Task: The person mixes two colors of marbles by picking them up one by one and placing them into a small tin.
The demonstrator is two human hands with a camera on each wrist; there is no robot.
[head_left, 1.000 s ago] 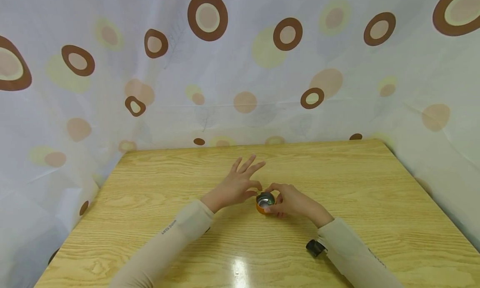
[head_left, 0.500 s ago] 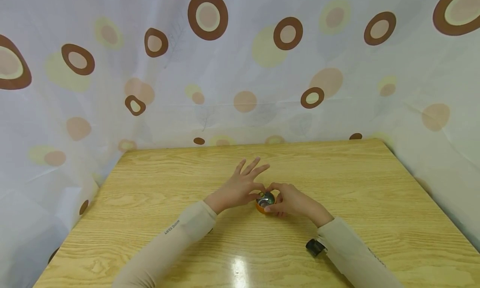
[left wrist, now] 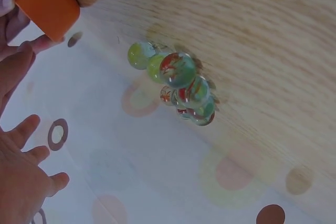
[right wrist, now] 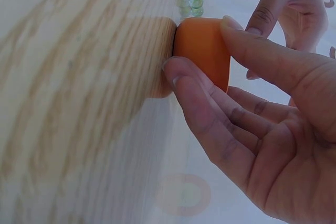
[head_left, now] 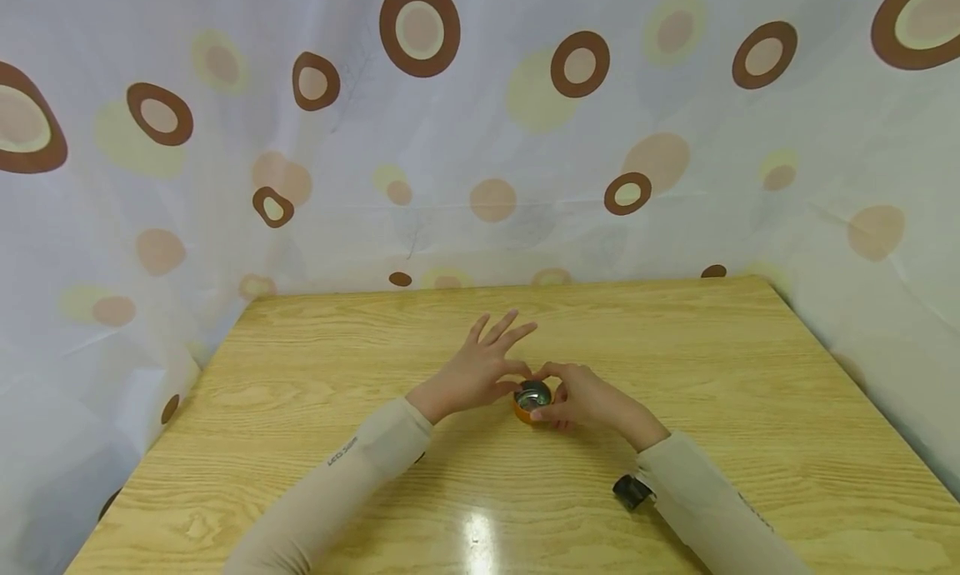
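A small orange cup [head_left: 522, 413] with a shiny metal inside stands on the table, and something glassy and greenish shows in it. My right hand [head_left: 591, 402] grips its right side, thumb at the near rim and index finger at the far rim. From the left, my left hand [head_left: 476, 372] reaches to the rim with index finger and thumb bent and parted, the other fingers spread straight. No object shows between them. Several glass marbles [left wrist: 178, 70], green, yellow and red-swirled, lie close together on the table in the left wrist view; my left arm hides them in the head view.
The wooden table [head_left: 720, 367] ends at a pale curtain [head_left: 480, 133] with brown and yellow circles. A black device [head_left: 632, 492] sits under the right sleeve [head_left: 705, 492]. The marbles lie beyond the cup in the right wrist view.
A yellowish marble at my left fingertips came over the cup and has left the fingers; thumb and index finger are now apart. The right hand keeps its grip on the cup.
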